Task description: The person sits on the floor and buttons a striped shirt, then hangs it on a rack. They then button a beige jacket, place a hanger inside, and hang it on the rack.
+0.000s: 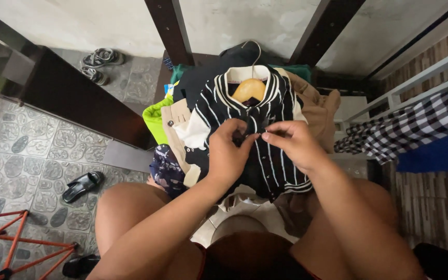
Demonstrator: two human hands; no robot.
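Note:
A black shirt with white stripes (278,171) hangs on a wooden hanger (249,89) and lies on top of a pile of clothes in front of my knees. My left hand (229,153) and my right hand (294,142) meet at the shirt's front, just below the collar. Both pinch the fabric of the front opening between thumb and fingers. The fingertips almost touch each other. Whether a button sits between them is hidden by the fingers.
The pile holds a beige garment (320,111), a lime green one (155,118) and a dark patterned cloth (167,168). A checked cloth (416,124) hangs on a railing at right. Sandals (81,185) and shoes (99,58) lie on the tiled floor, an orange metal frame (22,243) at lower left.

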